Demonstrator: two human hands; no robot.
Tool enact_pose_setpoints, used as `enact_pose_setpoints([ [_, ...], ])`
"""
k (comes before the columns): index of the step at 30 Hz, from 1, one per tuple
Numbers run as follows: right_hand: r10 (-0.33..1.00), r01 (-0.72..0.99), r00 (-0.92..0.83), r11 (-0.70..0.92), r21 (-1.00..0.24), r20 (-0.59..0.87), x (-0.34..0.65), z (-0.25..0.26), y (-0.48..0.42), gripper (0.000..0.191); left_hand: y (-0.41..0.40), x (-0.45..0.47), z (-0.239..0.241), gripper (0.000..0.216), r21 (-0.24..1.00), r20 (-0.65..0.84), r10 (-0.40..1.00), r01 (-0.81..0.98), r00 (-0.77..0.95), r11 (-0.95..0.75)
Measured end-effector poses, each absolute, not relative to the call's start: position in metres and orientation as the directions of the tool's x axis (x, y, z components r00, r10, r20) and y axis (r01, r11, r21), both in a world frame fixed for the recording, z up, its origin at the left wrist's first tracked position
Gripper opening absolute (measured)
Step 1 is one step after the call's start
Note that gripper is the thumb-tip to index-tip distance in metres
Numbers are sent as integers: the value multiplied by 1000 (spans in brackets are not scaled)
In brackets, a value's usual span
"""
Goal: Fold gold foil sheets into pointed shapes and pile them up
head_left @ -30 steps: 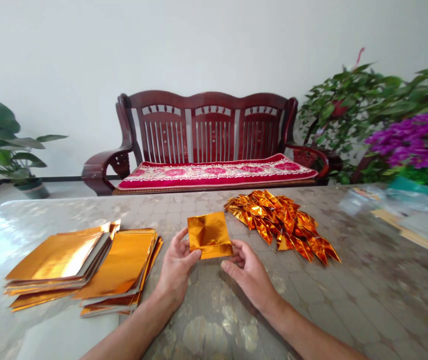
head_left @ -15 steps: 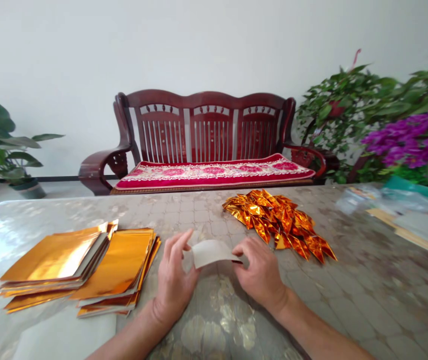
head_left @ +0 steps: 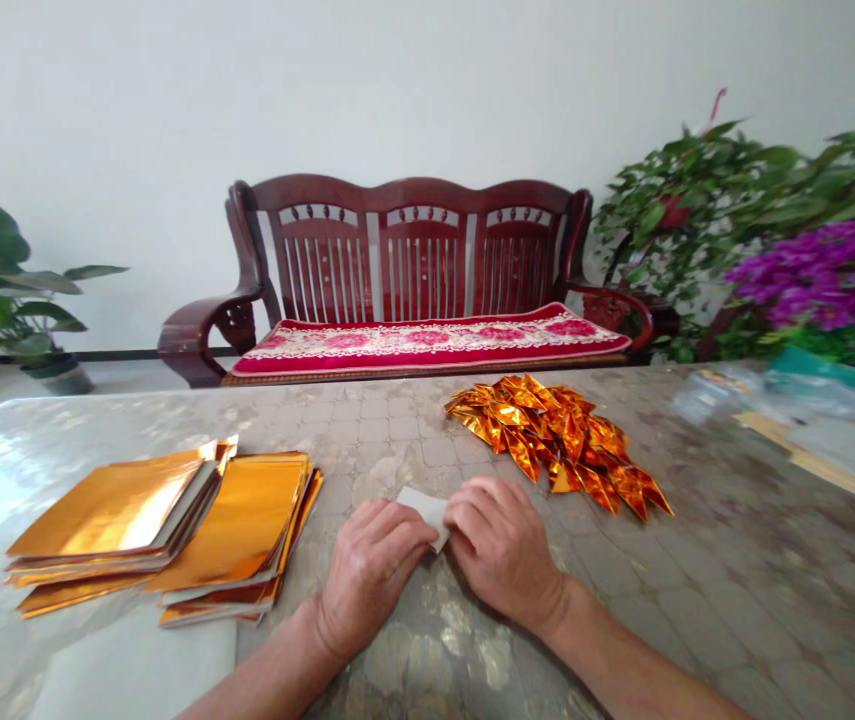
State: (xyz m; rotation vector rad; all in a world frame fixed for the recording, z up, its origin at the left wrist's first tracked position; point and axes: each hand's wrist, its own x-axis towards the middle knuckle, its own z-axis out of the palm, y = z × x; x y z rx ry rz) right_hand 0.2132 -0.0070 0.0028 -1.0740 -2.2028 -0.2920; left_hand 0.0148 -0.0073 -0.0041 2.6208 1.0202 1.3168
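Between my hands is a sheet of paper (head_left: 422,503), its pale side facing up. My left hand (head_left: 378,560) pinches its near left part, fingers closed and thumb hidden beneath. My right hand (head_left: 500,545) grips the right side with curled fingers. Much of the sheet is covered by the fingers, so its exact fold cannot be seen. To the left lie two stacks of gold foil paper (head_left: 239,525), edges uneven and overlapping. Beyond my right hand is a heap of folded gold foil pieces (head_left: 547,435) with pointed ends.
The table (head_left: 697,600) has a glossy patterned cover. A pale sheet (head_left: 138,670) lies at the near left. Clear plastic bags (head_left: 719,393) and papers (head_left: 839,455) lie at the right, near purple flowers (head_left: 821,270). A wooden bench (head_left: 423,255) stands behind the table.
My hands have come closer together. The paper, earlier arched between them, is now folded smaller and mostly under my fingers. My left fingers have closed over it.
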Motion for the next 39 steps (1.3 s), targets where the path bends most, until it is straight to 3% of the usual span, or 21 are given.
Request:
enact_pose_setpoints([
  [3, 592, 733, -488, 677, -67, 642, 222, -2, -1, 17, 2, 10, -12, 15, 405, 665, 633, 522, 397, -751],
  [6, 610, 739, -536, 673, -25, 584, 228, -6, 2, 18, 6, 7, -15, 20, 419, 583, 705, 594, 404, -687],
  [11, 654, 750, -583, 662, 9, 481, 225, -9, 1, 19, 3, 9, -11, 10, 265, 461, 735, 714, 497, -648],
  [15, 679, 753, -595, 658, 2, 429, 223, -9, 0, 17, 0, 10, -11, 19, 207, 388, 759, 752, 523, -625],
  [20, 760, 796, -546, 602, -65, 353, 230, -10, 2, 12, 0, 6, -14, 19, 291, 279, 828, 778, 487, -556],
  [27, 769, 795, -556, 602, -67, 317, 232, -10, 6, 14, 1, 2, -12, 23, 356, 222, 872, 796, 436, -489],
  [33, 818, 809, -503, 559, -182, 277, 231, -12, 11, 16, 8, 5, -10, 17, 465, 170, 908, 782, 382, -416],
  [39, 857, 829, -456, 508, -235, 241, 230, -10, 17, 18, 14, 13, -6, 19, 484, 85, 957, 828, 277, -282],
])
